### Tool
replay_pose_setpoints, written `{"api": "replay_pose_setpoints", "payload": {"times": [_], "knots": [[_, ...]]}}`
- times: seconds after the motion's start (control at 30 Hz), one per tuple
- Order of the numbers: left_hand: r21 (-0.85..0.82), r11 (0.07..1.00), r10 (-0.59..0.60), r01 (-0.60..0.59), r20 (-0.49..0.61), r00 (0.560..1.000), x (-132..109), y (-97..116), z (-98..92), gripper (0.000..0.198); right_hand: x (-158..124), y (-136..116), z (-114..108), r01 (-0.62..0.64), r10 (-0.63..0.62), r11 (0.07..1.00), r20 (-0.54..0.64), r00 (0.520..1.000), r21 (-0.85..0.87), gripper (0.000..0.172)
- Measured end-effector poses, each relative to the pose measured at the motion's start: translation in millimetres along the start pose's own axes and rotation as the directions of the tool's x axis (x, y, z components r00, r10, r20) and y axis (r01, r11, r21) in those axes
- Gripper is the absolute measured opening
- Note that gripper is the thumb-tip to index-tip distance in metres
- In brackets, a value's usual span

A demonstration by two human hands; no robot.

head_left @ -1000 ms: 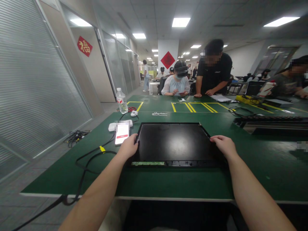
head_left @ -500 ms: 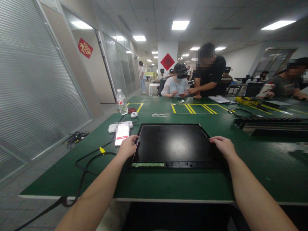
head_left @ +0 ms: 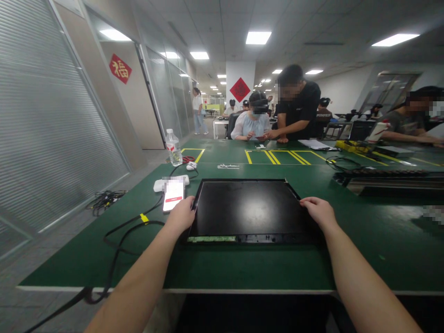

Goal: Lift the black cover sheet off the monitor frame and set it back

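Observation:
A black display panel (head_left: 249, 208) in a dark frame lies face up on the green table in front of me. Along its near edge runs a narrow green circuit board (head_left: 212, 239) on the left half. My left hand (head_left: 182, 214) grips the panel's left edge, with the thumb on top and the other fingers mostly hidden. On the opposite side my right hand (head_left: 319, 211) is closed on the right edge, thumb and forefinger pinching the frame. The undersides of both hands' grips are out of sight.
Left of the panel lie a lit phone (head_left: 173, 195) against a white device, and a black cable (head_left: 121, 249). Behind them stands a water bottle (head_left: 174, 148), with red-handled scissors (head_left: 188, 159). Stacked dark panels (head_left: 385, 180) lie on the right. Co-workers are across the table.
Both hands keep hold of the panel's sides, which lies almost as before. The view has shifted slightly. A person in the far background has moved a little.

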State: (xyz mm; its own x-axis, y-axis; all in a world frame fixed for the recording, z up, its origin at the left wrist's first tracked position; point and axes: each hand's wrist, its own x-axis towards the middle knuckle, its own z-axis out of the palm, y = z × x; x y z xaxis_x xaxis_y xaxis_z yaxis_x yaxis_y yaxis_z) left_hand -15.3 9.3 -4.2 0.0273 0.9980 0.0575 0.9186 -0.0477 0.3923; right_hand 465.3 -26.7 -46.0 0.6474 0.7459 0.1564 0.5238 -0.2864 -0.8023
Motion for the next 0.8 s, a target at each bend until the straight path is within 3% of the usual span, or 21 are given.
{"api": "replay_pose_setpoints", "payload": {"times": [0.13,0.23,0.43,0.53,0.63,0.7,0.8], "knots": [[0.143,0.99,-0.004,0.001,0.023,1.0,-2.7,2.1,-2.6,0.028,0.1,1.0,-0.5,0.014,-0.014,1.0,-0.008,1.0,0.0,0.015],[0.222,0.974,0.028,-0.033,0.023,0.999,-2.8,2.5,-2.5,0.023,2.4,5.4,0.3,0.029,-0.029,0.999,-0.016,0.999,0.015,0.016],[0.183,0.983,0.022,-0.023,0.01,1.0,0.8,1.9,-1.4,0.023,4.4,7.2,-0.3,0.035,-0.035,0.999,0.0,0.999,-0.016,0.018],[0.039,0.999,-0.011,0.013,-0.054,0.998,4.0,1.0,-2.2,0.019,3.9,4.6,-1.5,0.027,-0.026,0.998,0.005,1.0,-0.057,0.019],[-0.209,0.976,-0.094,0.065,-0.13,0.987,7.1,-0.8,-0.6,0.014,3.5,3.3,-2.8,0.024,-0.024,0.997,0.006,1.0,-0.078,0.018],[-0.4,0.909,-0.171,0.115,-0.108,0.979,7.9,-1.0,1.9,0.014,4.0,4.0,-3.5,0.026,-0.026,0.996,0.001,1.0,-0.086,0.017],[-0.654,0.735,-0.25,0.179,-0.016,0.968,6.6,2.0,4.9,0.012,6.0,6.8,-3.8,0.021,-0.022,0.995,-0.016,1.0,-0.101,0.018]]}}
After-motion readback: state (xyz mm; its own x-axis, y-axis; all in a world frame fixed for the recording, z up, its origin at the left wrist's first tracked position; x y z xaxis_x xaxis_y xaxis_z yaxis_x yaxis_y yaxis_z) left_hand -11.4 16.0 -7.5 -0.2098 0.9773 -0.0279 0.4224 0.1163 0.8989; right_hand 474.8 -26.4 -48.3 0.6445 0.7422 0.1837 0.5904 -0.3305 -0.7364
